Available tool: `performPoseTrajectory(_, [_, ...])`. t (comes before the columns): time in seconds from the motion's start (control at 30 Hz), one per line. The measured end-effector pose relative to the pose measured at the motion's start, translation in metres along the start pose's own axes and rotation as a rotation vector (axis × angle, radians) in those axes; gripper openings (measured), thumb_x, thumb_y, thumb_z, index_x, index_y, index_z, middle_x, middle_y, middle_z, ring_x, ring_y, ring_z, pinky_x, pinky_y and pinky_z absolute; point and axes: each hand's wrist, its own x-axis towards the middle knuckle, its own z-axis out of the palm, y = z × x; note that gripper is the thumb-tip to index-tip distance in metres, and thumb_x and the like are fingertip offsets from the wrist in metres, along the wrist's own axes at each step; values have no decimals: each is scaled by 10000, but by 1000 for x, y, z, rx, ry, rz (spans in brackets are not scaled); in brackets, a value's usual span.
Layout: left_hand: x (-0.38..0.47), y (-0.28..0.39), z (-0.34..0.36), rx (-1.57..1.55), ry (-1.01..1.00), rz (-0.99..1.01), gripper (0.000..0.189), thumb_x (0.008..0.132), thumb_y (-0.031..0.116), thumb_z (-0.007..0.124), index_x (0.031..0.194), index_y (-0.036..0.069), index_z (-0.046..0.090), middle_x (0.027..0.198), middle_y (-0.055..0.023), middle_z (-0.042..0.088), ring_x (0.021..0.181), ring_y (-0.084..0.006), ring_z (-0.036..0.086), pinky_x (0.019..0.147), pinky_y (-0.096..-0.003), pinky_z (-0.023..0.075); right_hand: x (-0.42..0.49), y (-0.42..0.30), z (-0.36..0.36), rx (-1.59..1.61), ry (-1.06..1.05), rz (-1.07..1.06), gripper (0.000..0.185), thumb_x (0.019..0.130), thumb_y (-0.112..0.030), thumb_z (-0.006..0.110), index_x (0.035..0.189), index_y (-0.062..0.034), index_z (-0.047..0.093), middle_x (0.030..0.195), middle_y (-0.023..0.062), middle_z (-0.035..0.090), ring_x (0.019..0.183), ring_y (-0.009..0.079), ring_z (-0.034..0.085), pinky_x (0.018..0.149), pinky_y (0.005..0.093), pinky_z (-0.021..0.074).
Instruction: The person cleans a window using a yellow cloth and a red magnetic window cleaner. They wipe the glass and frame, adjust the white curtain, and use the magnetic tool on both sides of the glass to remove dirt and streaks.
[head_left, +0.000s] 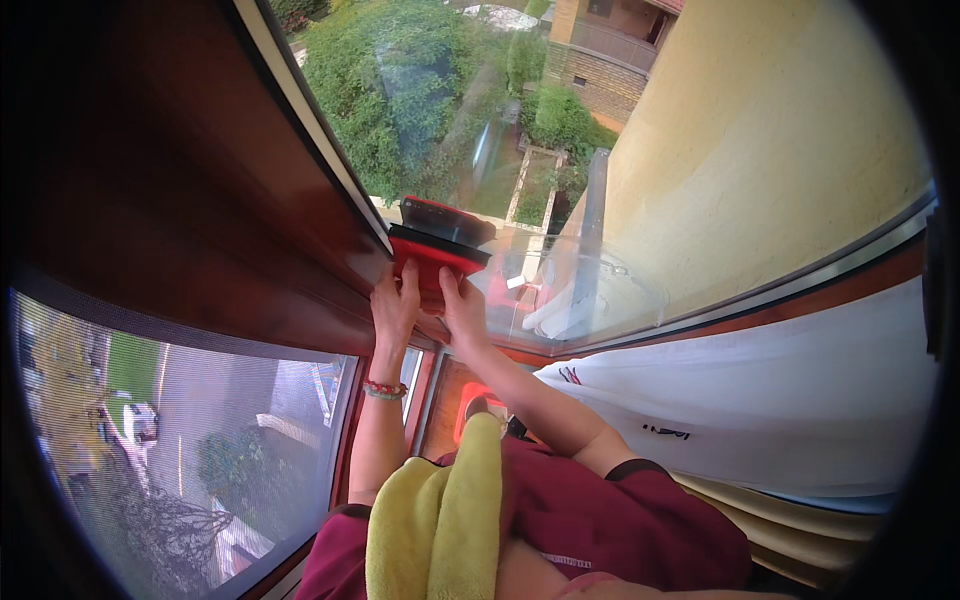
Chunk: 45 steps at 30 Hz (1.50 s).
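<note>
A red and black window cleaning tool (439, 259) rests against the window pane (480, 150), close to its left frame edge. Both hands grip its lower part, my left hand (395, 304) on the left side and my right hand (460, 307) on the right, thumbs up along the red face. On the outer side of the glass, just above, a matching black and red piece (448, 219) shows. The lower right of the pane has a wet, streaky film. A yellow-green cloth (439, 517) hangs over the chest.
A dark red frame panel (225, 187) runs along the left, above a screened window (187, 442). White printed fabric (750, 390) hangs at the right. Below the arms, a red object (466, 405) is partly hidden by the cloth.
</note>
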Motion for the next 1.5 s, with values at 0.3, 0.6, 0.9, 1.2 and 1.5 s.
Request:
performPoseTrajectory(0.3, [4,-27,21,15,-24,-82,430,978,434,283,1170,98,470,936,-300,630,887,-514,577,765,-574,450,28,26,-19,216,-313,238,371,913,-337,606,1218,-128,568,1069,43,672,901,185,663,807,388,534])
performPoseTrajectory(0.6, [-1,-176,117,-121,-274,-447,509,978,452,262,1198,78,527,1055,-254,626,947,-424,604,817,-482,491,67,120,-68,-484,34,-297,368,840,-326,665,844,42,677,743,140,689,686,271,686,617,400,531])
performPoseTrajectory(0.9, [-7,-231,148,-824,-598,-627,347,955,402,478,1149,128,567,1046,-6,641,866,-105,627,709,-268,519,74,95,-74,-1517,-89,-190,595,828,-532,584,648,29,666,644,239,639,647,391,662,611,472,535])
performPoseTrajectory(1.2, [-24,-75,80,-547,-516,176,354,1009,308,402,1101,6,563,955,-67,620,804,-139,583,680,-300,482,6,-43,-42,-1623,-51,-389,572,826,-518,599,597,3,646,562,188,612,552,364,639,549,445,530])
performPoseTrajectory(1.5, [-83,98,141,-181,-861,350,466,994,382,484,869,-57,579,774,-187,679,716,-262,701,633,-358,525,-90,-173,-196,-823,155,-381,315,851,-301,586,927,-8,676,741,84,666,675,151,624,634,331,496])
